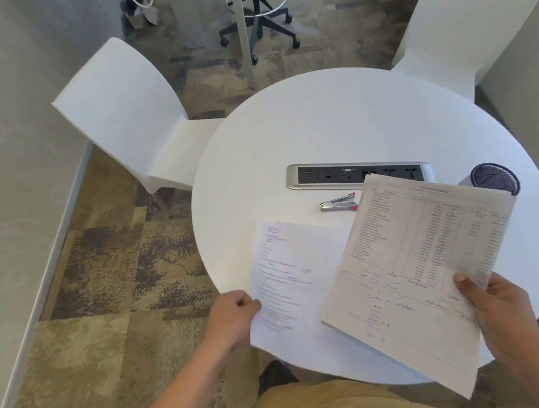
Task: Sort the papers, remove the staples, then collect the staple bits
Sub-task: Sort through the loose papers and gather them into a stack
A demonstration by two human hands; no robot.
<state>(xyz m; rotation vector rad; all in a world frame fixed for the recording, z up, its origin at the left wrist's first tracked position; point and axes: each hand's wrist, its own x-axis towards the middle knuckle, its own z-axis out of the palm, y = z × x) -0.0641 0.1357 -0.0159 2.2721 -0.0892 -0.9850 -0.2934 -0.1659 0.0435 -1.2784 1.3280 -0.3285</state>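
My left hand point(234, 316) pinches the left edge of a white printed sheet point(293, 281) that lies over the near edge of the round white table point(351, 120). My right hand point(495, 313) grips a stack of cream papers point(420, 264) with a printed table and handwriting, held tilted above the table with the thumb on top. A silver staple remover with red tips point(338, 203) lies on the table just beyond the papers, untouched by either hand.
A silver and black power socket panel point(329, 175) is set into the table's middle. A round dark blue patterned object point(494, 179) stands at the right, partly behind the stack. White chairs point(130, 117) stand at the left and far right; an office stool base point(260, 24) stands beyond.
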